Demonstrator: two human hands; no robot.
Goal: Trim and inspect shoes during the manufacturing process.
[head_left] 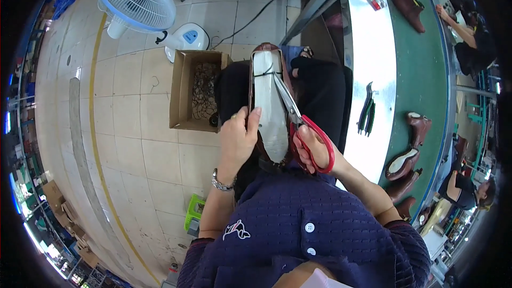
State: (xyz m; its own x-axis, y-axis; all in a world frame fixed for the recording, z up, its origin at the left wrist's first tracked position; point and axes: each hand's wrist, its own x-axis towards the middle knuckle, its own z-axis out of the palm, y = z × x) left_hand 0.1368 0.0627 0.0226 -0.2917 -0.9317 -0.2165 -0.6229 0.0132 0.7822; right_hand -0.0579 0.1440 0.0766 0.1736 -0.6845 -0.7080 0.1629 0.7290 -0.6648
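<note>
A brown leather shoe [273, 128] lies sole up across my lap, its long pale underside facing me. A thin dark cord [263, 74] crosses that underside near the far end. My left hand [238, 137] grips the shoe's left edge, thumb on the pale underside and fingers at the side. In my right hand [313, 149] are red-handled scissors [293, 111], fingers through the loops. Their blades point away from me, tips at the cord by the shoe's right side. Whether the blades have the cord between them is too small to tell.
Left of my legs, a cardboard box [181, 90] holds tangled cord or wire. Beyond it stands a white-blue fan [137, 0]. Green-handled pliers [367, 109] lie on the white bench [368, 48] at right. Brown boots [409, 10] rest on the green belt [426, 74]; co-workers [469, 189] are beyond.
</note>
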